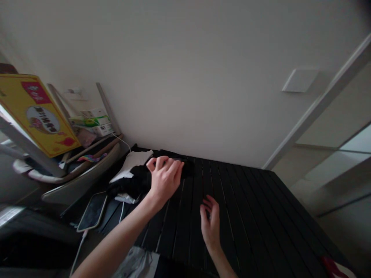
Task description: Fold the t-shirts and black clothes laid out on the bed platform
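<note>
Above the far part of a black slatted surface (pixel 249 216), my left hand (pixel 165 175) has its fingers bent and closed over a dark object (pixel 189 167). That object blends into the black slats, so its kind cannot be made out. Just left of this hand lies a heap of black clothing (pixel 130 186) with a white cloth (pixel 133 162) behind it. My right hand (pixel 211 222) hovers over the slats, lower and to the right. Its fingers are loosely curled, the thumb stands apart, and nothing shows in its grasp.
A phone (pixel 92 211) with a white cable (pixel 79 251) plugged in lies at left. Beyond it stand a chair-like frame (pixel 84 170), a yellow printed box (pixel 39 116) and tissue packs (pixel 97 121). A pale wall (pixel 197 77) rises behind; a red-and-white item (pixel 337 268) sits lower right.
</note>
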A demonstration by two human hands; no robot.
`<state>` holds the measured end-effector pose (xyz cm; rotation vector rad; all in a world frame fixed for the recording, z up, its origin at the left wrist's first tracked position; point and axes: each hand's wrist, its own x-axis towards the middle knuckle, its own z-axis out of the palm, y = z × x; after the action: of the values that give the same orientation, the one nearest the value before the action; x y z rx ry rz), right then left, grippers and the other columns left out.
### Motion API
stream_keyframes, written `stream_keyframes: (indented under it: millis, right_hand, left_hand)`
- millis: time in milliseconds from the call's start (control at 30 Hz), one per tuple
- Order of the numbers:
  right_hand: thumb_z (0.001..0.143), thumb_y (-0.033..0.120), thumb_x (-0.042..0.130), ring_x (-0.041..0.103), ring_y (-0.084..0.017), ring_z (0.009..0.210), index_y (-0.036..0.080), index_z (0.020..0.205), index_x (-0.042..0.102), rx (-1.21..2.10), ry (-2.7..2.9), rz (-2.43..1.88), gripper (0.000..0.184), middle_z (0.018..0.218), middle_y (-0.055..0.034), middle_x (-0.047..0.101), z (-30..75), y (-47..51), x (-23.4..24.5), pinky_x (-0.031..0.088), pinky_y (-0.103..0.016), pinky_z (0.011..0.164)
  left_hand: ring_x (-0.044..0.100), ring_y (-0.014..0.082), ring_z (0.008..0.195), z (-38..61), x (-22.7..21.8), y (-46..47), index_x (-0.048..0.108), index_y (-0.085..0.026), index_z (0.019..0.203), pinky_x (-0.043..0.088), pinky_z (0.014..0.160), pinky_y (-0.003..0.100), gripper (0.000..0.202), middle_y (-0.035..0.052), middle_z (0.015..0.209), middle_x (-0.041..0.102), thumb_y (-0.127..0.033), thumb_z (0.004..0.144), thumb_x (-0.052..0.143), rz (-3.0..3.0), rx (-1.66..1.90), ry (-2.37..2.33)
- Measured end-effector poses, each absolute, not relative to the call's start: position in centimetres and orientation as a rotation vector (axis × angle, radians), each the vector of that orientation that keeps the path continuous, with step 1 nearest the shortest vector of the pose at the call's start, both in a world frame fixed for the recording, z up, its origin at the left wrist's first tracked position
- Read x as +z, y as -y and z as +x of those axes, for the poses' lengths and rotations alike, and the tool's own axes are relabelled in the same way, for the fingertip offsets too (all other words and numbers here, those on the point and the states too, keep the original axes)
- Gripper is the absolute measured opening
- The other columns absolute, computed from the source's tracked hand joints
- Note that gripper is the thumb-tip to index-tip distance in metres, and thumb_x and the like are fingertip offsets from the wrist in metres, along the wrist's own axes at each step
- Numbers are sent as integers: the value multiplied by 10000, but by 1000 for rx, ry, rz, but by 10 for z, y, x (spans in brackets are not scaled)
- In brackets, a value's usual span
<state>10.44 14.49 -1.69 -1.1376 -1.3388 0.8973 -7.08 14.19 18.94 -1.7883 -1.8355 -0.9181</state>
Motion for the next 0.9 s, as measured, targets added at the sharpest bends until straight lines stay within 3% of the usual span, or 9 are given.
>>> stream_keyframes:
  millis: [133, 267, 400, 500, 567, 700, 800, 900]
  right_hand:
    - [862, 535, 458, 475, -267, 1191, 188, 1290, 446, 737, 1194, -1314, 551, 1321, -152, 470, 157, -164, -4, 385, -424, 993]
    - [822, 569, 492, 527, -284, 1134, 193, 1155, 574, 799, 1320, -1423, 509, 1217, -146, 573, 200, -175, -20, 425, -435, 953]
    - [712, 515, 633, 615, -272, 992, 207, 1118, 608, 947, 1464, -1397, 511, 1135, -115, 622, 206, -175, -44, 486, -441, 892]
    - [630, 427, 692, 623, -285, 1017, 222, 1169, 594, 975, 1514, -1393, 585, 1139, -105, 618, 197, -167, -62, 503, -455, 893]
    - [617, 359, 676, 614, -296, 1057, 220, 1101, 630, 966, 1583, -1369, 505, 1111, -103, 626, 191, -160, -73, 488, -465, 929]
    - [638, 322, 630, 628, -307, 1028, 227, 893, 682, 957, 1610, -1346, 278, 1029, -111, 665, 188, -149, -83, 483, -457, 935]
    - [657, 379, 636, 635, -308, 995, 228, 902, 676, 942, 1519, -1380, 291, 980, -108, 690, 194, -147, -69, 491, -449, 909]
    - [747, 431, 564, 632, -278, 979, 217, 989, 645, 877, 1499, -1336, 333, 1002, -96, 691, 207, -155, -39, 490, -429, 887]
  left_hand:
    - [529, 216, 939, -35, 164, -145, 636, -211, 685, 303, 906, 396, 242, 33, 766, 688, -250, 900, 531, -2305, -692, 1914]
    - [590, 189, 879, -19, 121, -138, 636, -224, 676, 370, 830, 316, 238, 8, 738, 674, -259, 892, 543, -2924, -496, 1862]
    - [585, 206, 1034, -14, 80, -136, 642, -251, 1046, 396, 887, 331, 212, 43, 1080, 659, -255, 896, 492, -2720, -563, 2161]
    - [418, 324, 1277, -20, 43, -140, 475, -230, 1332, 350, 992, 461, 589, 124, 1384, 481, -317, 774, 643, -2403, -373, 2473]
    - [330, 378, 1335, -25, 20, -140, 455, -230, 1353, 323, 1009, 532, 678, 137, 1443, 418, -363, 730, 688, -2389, -199, 2589]
    - [386, 313, 1302, -29, -3, -132, 598, -251, 1132, 317, 1024, 493, 318, 75, 1286, 567, -286, 816, 603, -2439, -285, 2546]
    - [441, 264, 1243, -22, 10, -121, 607, -223, 1011, 306, 1044, 448, 170, 62, 1190, 605, -235, 845, 574, -2461, -612, 2421]
    - [567, 212, 1033, -9, 41, -105, 579, -198, 989, 418, 929, 356, 159, 56, 1080, 624, -281, 853, 587, -2640, -949, 2349]
